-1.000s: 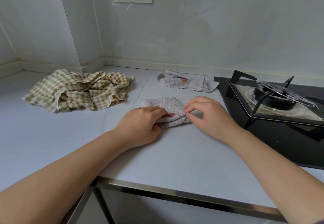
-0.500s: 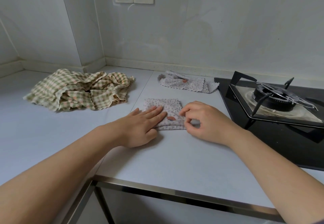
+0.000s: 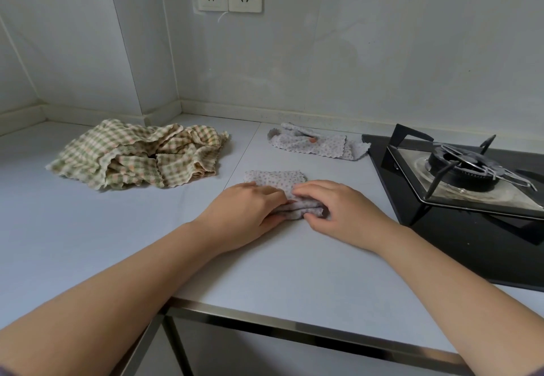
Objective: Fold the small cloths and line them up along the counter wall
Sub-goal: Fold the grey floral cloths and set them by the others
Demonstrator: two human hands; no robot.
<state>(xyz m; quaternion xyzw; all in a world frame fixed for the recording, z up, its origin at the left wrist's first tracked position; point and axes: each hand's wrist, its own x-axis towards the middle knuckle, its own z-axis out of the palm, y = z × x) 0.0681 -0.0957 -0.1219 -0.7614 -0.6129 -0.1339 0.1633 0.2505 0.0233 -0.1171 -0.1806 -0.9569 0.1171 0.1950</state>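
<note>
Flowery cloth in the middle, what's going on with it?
A person is folding the small flowery cloth on the counter. The left hand and the right hand both pinch its near edge. A second flowery cloth lies near the wall, and a crumpled checked cloth lies to the left, not yet folded.

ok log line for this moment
step: folding front floral cloth | left hand: pinches it | right hand: pinches it | back floral cloth: near wall | checked cloths: heaped
</note>
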